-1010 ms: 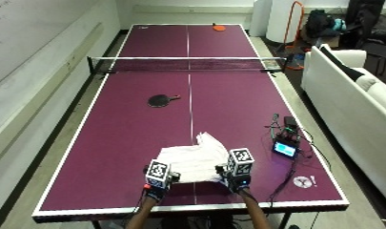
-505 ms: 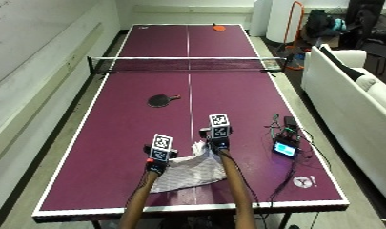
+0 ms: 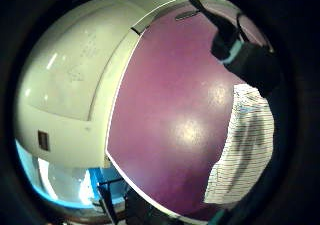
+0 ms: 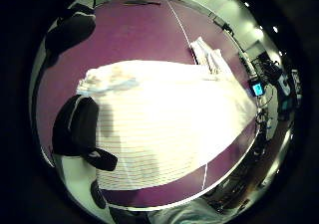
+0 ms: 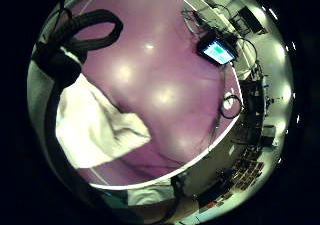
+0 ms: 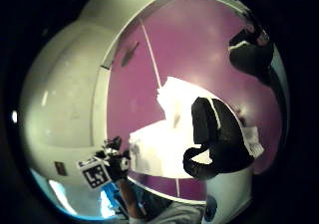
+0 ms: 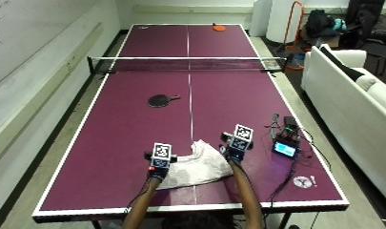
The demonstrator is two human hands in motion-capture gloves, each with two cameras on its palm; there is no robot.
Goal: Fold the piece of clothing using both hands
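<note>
White striped clothing (image 7: pixel 194 166) lies bunched on the near end of the purple counter (image 7: pixel 123 138), astride its white centre line, with a person's two gloved hands at its left and right edges. The left hand (image 7: pixel 158 163) has its fingers (image 4: pixel 75 129) curled round the cloth's left edge, and the right hand (image 7: pixel 234 147) has its fingers (image 6: pixel 217 139) clamped on the right edge. Farther up the counter lie a dark paddle (image 7: pixel 162 99) and the net (image 7: pixel 186 64), with a small lit screen (image 7: pixel 284 149) near the right edge.
</note>
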